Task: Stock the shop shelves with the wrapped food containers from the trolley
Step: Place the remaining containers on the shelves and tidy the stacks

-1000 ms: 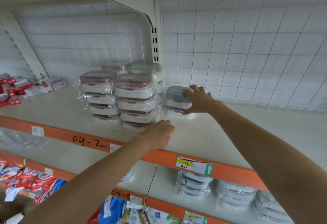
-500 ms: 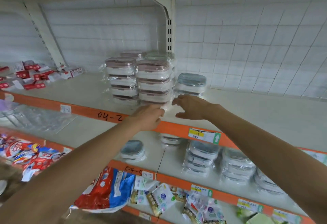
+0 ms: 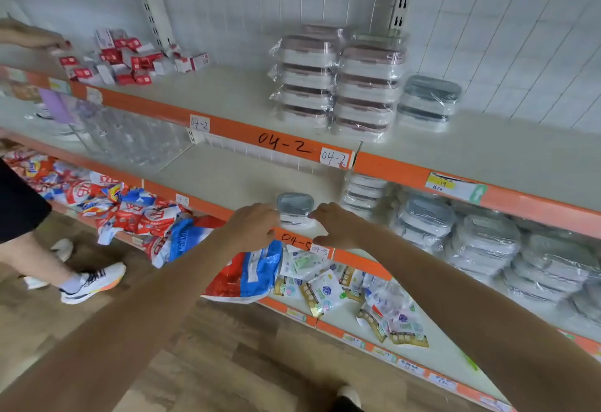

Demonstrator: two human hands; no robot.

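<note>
Below, a wood-plank floor point(image 3: 227, 363) runs along orange-edged shelves point(image 3: 406, 169) backed by white grid panels. Left hand point(image 3: 252, 228) and right hand point(image 3: 335, 228), fingers loosely spread, flank a grey-lidded wrapped container point(image 3: 295, 205) on the middle shelf; contact unclear.

Wrapped grey-lid container point(image 3: 295, 208) (mid shelf)

The lower front of the grey-lidded container point(image 3: 295, 208) is hidden behind both hands, so any contact there cannot be judged. A second person point(image 3: 19, 203) is cut off by the left edge (only a leg, a shoe and a blurred hand show). The price label point(image 3: 450, 185) is too blurred to read.
</note>
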